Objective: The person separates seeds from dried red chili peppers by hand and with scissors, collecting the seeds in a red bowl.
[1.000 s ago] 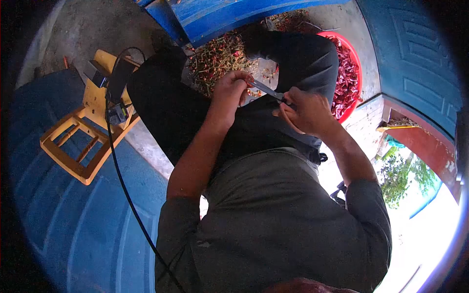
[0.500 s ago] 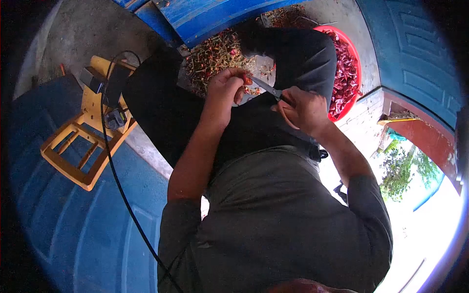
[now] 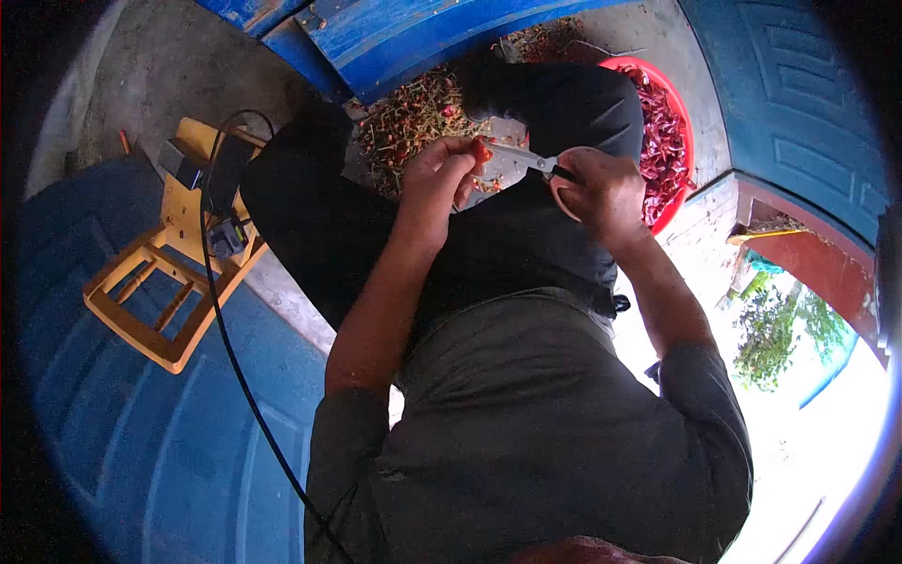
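Note:
Pinched in the fingers of my left hand (image 3: 436, 183) is a red chili pepper (image 3: 482, 150). My right hand (image 3: 603, 188) is closed round the handles of a pair of scissors (image 3: 526, 159). Their blades point left, with the tips right at the chili. Below the hands, between my knees, lies a pile of chili stems and cut bits (image 3: 413, 122) on the floor. To the right of my right knee is a red basin (image 3: 690, 141) full of dark red dried chilies (image 3: 663, 150).
A yellow wooden chair (image 3: 178, 221) carrying small dark devices stands at the left, and a black cable (image 3: 225, 338) runs from there to me. Blue wooden furniture (image 3: 404, 42) is in front. Blue doors (image 3: 799, 103) flank both sides; bright daylight comes from the right.
My right hand has turned, so the scissors lie flatter, with their tips still at the chili. My left hand stays almost in place. The whole view has shifted slightly.

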A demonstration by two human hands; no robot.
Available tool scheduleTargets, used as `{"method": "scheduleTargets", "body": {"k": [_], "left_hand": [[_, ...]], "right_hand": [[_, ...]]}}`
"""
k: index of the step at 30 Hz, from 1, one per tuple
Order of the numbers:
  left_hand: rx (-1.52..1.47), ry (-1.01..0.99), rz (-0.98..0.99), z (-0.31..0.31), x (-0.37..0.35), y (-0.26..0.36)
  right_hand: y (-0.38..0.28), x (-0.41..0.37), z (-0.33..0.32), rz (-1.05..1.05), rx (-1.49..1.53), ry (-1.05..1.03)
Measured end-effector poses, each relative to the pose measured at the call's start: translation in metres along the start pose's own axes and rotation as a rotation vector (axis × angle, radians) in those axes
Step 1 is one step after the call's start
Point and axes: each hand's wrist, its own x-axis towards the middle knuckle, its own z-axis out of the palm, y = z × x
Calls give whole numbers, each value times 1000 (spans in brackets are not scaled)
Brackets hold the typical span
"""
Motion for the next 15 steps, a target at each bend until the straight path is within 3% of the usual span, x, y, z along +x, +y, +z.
{"method": "scheduleTargets", "body": {"k": [2,4,5,7,9,11,15], "left_hand": [[1,-4,14,-2,1,-4],[68,-57,9,-6,2,-6],[73,-57,19,-8,3,-9],[72,-45,-96,-5,1,-10],[95,-35,-84,-2,1,-10],[97,-28,-118,-4,3,-11],[40,-33,-19,-8,5,-13]], "right_hand": [[5,3,-4,-61,-33,35],[12,9,-8,176,-40,46],[15,12,-11,170,-38,56],[18,14,-18,150,-29,-28],[15,7,-21,240,33,-105],[1,5,-28,472,332,-384],[-9,-11,-23,504,532,-586]]}}
